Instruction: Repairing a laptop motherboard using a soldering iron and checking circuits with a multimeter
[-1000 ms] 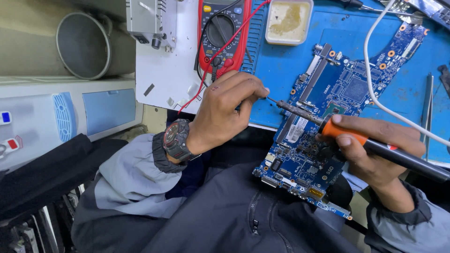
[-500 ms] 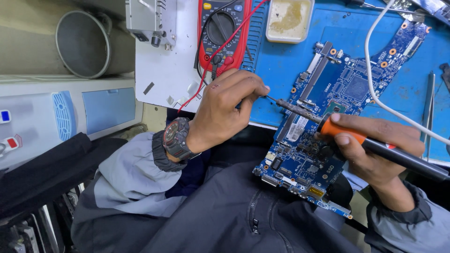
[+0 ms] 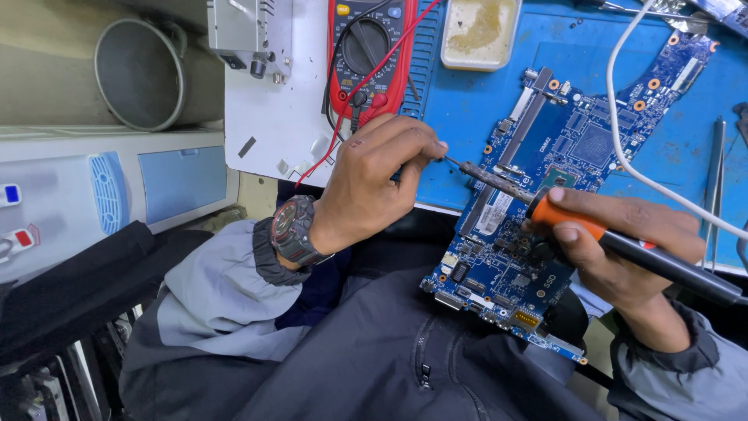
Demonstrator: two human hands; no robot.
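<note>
Right hand [image 3: 623, 242] grips soldering iron [image 3: 592, 230], shaft slanting upper left; tip meets left hand [image 3: 382, 183] pinch above circuit board [image 3: 545, 195].

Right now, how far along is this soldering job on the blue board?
Set up: the circuit board lies on the blue mat, with a multimeter beside it. In hand: the right hand holds the soldering iron, whose tip meets the left hand fingertips off the board's edge. No finished joint can be made out.
</note>
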